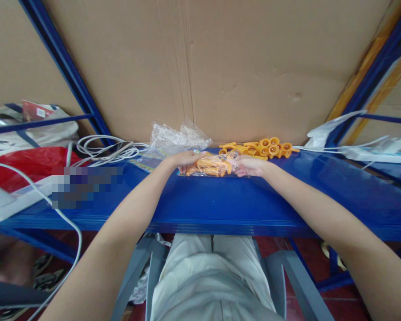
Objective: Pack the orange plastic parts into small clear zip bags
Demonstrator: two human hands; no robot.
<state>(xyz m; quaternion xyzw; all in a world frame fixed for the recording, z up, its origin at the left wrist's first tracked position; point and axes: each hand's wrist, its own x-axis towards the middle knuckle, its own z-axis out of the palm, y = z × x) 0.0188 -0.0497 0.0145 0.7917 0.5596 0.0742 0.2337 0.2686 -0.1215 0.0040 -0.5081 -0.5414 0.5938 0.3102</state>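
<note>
A clear plastic bag with several orange pieces inside (212,165) is held just above the blue table (220,200). My left hand (184,161) is closed on the bag's left end. At the right end, the fingers of my right hand (249,166) grip the same bag. Behind and to the right lies a pile of orange funnel-shaped pieces (272,148). A heap of clear plastic bags (177,137) sits behind my left hand, on top of a flat printed sheet (142,164).
White cables (112,149), a red bag (36,162) and a white power strip (23,198) are at the left. Cardboard (220,67) stands behind the table between blue posts. At the right is another white strip (377,153). A person's leg (15,263) shows lower left.
</note>
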